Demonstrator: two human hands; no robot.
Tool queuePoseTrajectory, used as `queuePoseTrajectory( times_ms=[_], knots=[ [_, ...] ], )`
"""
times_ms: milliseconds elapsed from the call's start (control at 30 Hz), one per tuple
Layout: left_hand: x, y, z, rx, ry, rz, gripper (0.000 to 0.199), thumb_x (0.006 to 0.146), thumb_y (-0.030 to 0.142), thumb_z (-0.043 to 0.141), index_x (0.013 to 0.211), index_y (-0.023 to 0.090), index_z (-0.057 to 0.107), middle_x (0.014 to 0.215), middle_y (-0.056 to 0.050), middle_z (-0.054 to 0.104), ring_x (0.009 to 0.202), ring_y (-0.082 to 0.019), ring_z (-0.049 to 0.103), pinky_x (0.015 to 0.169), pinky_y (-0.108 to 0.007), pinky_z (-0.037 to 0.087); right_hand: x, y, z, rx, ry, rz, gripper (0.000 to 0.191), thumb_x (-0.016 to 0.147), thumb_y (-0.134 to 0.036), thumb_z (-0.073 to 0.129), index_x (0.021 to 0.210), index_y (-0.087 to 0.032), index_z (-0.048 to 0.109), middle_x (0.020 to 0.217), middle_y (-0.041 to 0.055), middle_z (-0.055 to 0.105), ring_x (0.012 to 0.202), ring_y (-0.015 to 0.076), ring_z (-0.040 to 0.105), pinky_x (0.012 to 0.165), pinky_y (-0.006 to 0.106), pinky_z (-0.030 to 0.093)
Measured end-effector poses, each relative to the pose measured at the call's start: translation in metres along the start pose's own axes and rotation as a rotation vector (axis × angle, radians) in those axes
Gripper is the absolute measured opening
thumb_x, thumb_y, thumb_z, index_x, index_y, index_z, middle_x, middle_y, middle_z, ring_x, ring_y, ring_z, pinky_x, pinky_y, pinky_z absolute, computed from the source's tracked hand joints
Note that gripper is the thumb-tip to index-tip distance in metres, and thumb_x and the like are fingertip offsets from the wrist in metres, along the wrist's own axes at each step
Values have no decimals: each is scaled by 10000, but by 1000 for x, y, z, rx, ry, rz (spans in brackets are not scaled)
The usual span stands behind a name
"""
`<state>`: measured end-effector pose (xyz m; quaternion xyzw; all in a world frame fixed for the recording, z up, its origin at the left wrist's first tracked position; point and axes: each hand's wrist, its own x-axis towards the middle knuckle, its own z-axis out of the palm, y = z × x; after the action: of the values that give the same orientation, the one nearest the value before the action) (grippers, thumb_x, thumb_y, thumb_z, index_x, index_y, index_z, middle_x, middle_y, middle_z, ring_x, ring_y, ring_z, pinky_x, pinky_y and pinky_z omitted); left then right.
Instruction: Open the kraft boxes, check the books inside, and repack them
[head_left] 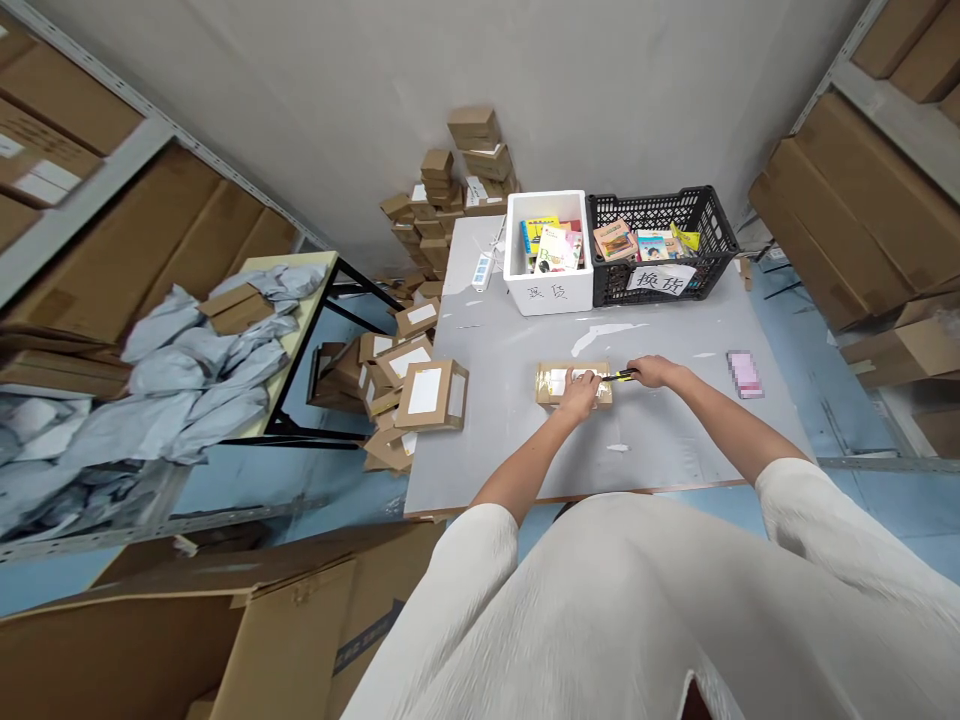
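Right hand (651,371) grips a slim yellow-and-black cutter (624,376), tip beside the left hand's (579,396) spread fingers, pressing a tape-wrapped brown cardboard box (546,393) towards the grey desk's (499,455) front edge; one skid on slick tape could nick skin!

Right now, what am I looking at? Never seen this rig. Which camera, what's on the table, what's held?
No machine here: a person works bare-handed. The single picture comes from a camera worn on the head, looking forward and down. The left hand rests on a taped cardboard parcel; the right hand holds a slim yellow-and-black tool, seemingly a cutter, by the parcel's right end. Elsewhere on the grey table: a white bin and a black crate of colourful packs or books, a power strip, and a pixelated pink item.
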<state>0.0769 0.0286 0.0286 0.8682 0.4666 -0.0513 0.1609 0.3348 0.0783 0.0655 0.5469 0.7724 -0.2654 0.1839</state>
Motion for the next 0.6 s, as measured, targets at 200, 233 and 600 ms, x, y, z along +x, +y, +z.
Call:
queuePoseTrajectory(
  times_ms=[200, 233, 600],
  knots=[
    [0, -1, -1, 2, 0, 13, 629, 865, 118, 732, 1449, 258, 546, 1433, -120, 616, 1277, -310, 683, 1361, -594, 118, 2, 7, -4, 108, -80, 17, 302, 999, -348, 633, 1244, -251, 780, 1191, 119, 794, 1007, 277, 709, 767, 317, 472],
    [0, -1, -1, 4, 1, 16, 638, 860, 115, 733, 1453, 259, 545, 1427, -119, 618, 1273, -308, 684, 1360, -594, 116, 1, 7, -3, 135, -71, 18, 289, 991, -350, 644, 1225, -250, 782, 1164, 114, 794, 991, 273, 706, 757, 314, 470],
    [-1, -3, -1, -16, 9, 25, 602, 868, 60, 681, 1427, 259, 577, 1394, -107, 620, 1222, -276, 691, 1359, -581, 150, -13, 22, 35, 644, -177, 35, 326, 935, -551, 741, 888, -236, 671, 819, 32, 730, 694, 162, 648, 620, 252, 477]
  ],
)
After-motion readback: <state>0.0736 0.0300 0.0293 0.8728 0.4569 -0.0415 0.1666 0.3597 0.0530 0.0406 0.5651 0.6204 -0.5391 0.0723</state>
